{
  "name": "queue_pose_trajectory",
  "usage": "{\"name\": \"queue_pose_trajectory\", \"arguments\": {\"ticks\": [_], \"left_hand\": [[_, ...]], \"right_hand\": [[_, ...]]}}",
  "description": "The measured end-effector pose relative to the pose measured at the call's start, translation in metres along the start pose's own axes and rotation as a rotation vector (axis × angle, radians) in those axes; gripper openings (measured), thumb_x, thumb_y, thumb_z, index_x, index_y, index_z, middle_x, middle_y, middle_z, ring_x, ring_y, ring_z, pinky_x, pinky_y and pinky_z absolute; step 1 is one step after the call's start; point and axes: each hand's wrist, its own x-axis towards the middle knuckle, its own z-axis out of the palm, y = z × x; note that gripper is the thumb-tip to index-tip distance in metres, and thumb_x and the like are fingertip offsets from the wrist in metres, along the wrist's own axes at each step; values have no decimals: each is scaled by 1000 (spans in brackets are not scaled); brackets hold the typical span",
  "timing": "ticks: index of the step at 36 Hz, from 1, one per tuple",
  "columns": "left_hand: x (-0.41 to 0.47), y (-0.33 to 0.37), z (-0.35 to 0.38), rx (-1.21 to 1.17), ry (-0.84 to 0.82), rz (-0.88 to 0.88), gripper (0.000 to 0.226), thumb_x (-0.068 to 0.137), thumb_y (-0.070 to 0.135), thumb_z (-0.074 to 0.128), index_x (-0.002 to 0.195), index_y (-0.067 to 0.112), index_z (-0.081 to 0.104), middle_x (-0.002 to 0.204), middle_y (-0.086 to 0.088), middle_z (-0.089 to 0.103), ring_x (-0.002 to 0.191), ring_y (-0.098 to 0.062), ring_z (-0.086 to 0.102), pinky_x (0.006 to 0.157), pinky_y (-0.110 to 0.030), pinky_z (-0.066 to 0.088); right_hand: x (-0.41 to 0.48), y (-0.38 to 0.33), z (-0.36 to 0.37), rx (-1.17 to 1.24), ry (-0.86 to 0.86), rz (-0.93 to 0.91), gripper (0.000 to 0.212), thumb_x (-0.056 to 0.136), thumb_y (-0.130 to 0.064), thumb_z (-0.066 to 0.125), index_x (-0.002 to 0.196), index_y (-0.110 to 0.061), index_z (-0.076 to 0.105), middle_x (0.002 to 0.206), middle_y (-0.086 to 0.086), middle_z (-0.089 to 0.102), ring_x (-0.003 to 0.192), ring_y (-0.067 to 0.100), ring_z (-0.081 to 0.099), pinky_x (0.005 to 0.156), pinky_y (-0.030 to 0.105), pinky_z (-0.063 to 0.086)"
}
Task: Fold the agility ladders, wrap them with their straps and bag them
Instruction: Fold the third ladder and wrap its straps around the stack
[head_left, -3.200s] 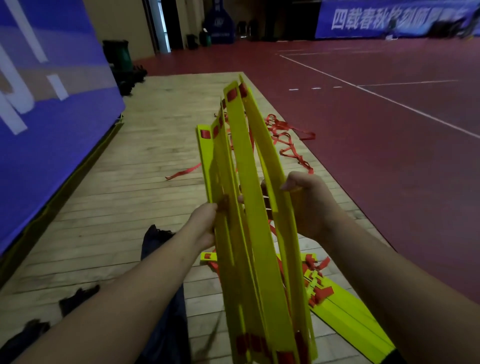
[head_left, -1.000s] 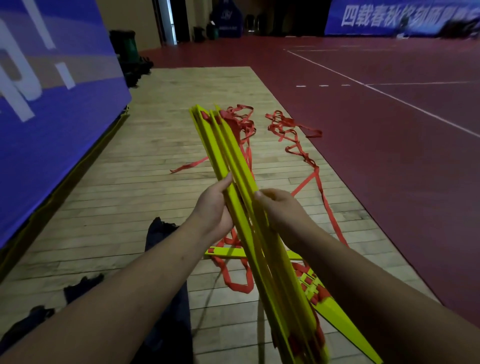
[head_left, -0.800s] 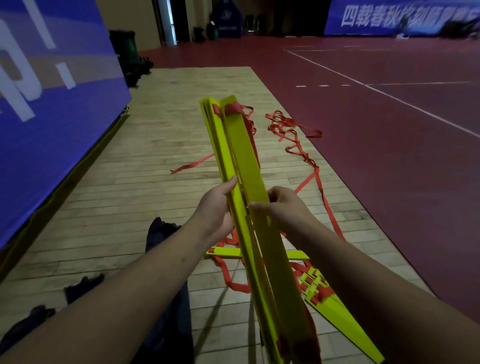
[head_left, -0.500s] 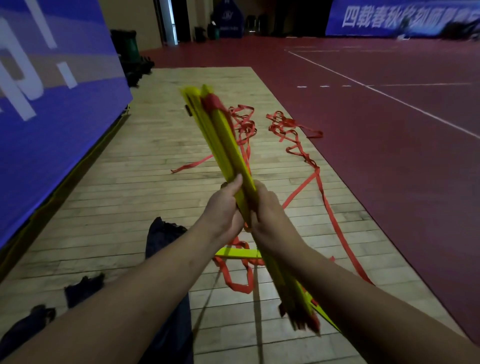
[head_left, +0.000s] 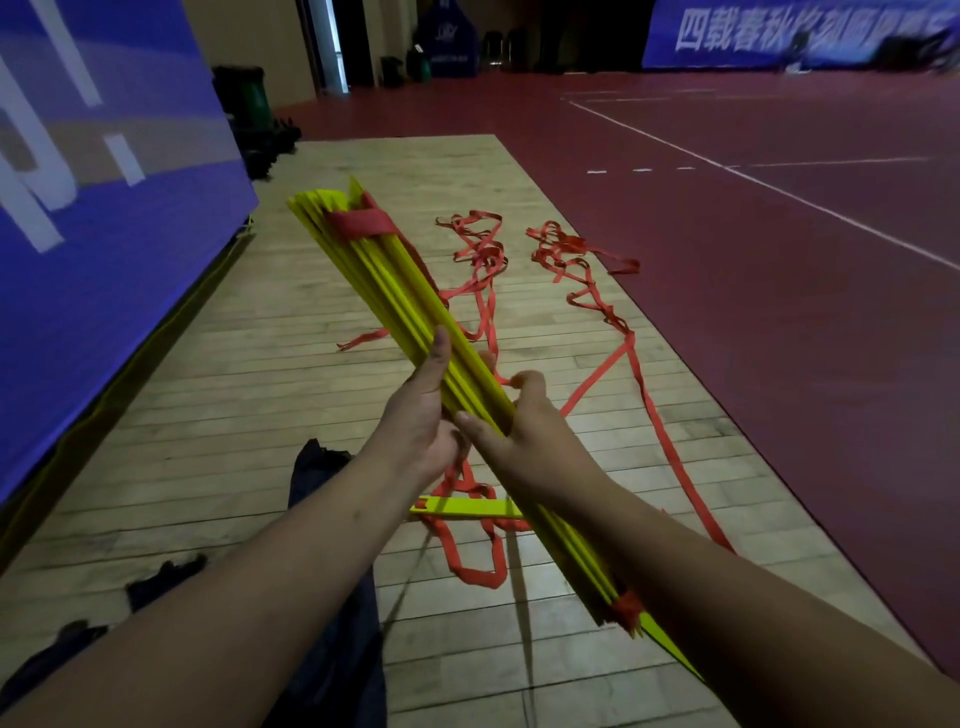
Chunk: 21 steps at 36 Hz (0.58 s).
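One bundle of flat yellow plastic ladder rungs (head_left: 395, 289) is in the air. Its stacked edges blur together, so it holds perhaps six or seven rungs. One band of red webbing (head_left: 363, 223) circles its far end. Two bare hands grip it: the left hand (head_left: 421, 415) and the right hand (head_left: 524, 431). On the wooden floor (head_left: 260, 364) lie one single yellow rung (head_left: 462, 506), one dark cloth bag (head_left: 317, 467) and two tangled red strap trails, the left trail (head_left: 475, 244) and the right trail (head_left: 556, 244). There are two blue banners, the near banner (head_left: 104, 234) and the far banner (head_left: 753, 36).

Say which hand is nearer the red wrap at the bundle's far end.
Left: the left hand grips the bundle nearer the red wrap; the right hand grips behind it.
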Motion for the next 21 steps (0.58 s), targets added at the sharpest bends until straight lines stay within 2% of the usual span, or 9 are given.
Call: {"name": "queue_pose_trajectory", "arguments": {"ticks": [3,5,7,9,10,12,15,17,21], "left_hand": [[0,3,0,-45,-25,11,40,87,45,68,114,17,63,116,-13,73,101,-26,73,98,-54,51],[0,4,1,-106,-13,27,57,76,42,74,123,14,59,116,-13,72,102,-26,73,93,-52,54],[1,4,0,-111,-11,29,66,69,41,75,125,11,57,113,-12,73,99,-26,73,81,-46,58],[2,4,-2,-86,-7,23,63,69,43,75,120,9,59,105,-12,73,92,-24,75,72,-42,60],[3,4,-3,-77,-4,16,63,69,44,75,119,8,59,103,-13,73,90,-24,75,71,-41,60],[4,5,-5,-50,2,0,64,68,45,76,116,6,61,105,-12,72,90,-24,74,74,-41,60],[4,4,-6,-5,-4,4,58,67,46,75,107,6,63,104,-12,72,92,-25,73,71,-39,60],[4,5,-4,16,-23,36,62,68,44,73,113,2,62,103,-14,73,97,-26,73,73,-38,61],[7,11,-4,116,-82,120,64,77,34,73,127,-1,55,111,-16,74,105,-30,72,83,-40,60]], "right_hand": [[-2,-1,-4,-133,-76,28,72,93,-69,42,142,-18,32,107,-3,60,87,14,65,73,32,56],[-5,-2,-5,-139,-115,-1,73,93,-71,20,135,-18,45,100,0,65,86,15,65,79,41,58],[-7,-3,-3,-60,-123,7,67,97,-67,10,121,-23,55,98,-1,65,89,14,64,81,37,55],[-7,-3,-2,38,-122,22,49,104,-57,16,98,-29,55,84,-4,62,79,11,61,70,28,48],[-6,-3,-3,72,-121,31,43,107,-52,20,94,-29,54,81,-4,60,76,10,60,67,25,46],[-6,-5,-6,156,-158,64,36,107,-48,30,103,-25,57,89,-2,63,81,12,65,67,25,50],[-8,-5,-12,279,-198,101,32,104,-47,43,116,-21,58,103,4,68,92,21,71,81,39,61],[-8,-6,-15,332,-202,121,31,102,-44,50,118,-19,59,106,3,68,97,21,70,88,43,59],[-5,-7,-18,352,-232,135,41,100,-43,57,129,-14,56,116,5,66,108,24,67,96,48,56]]}}
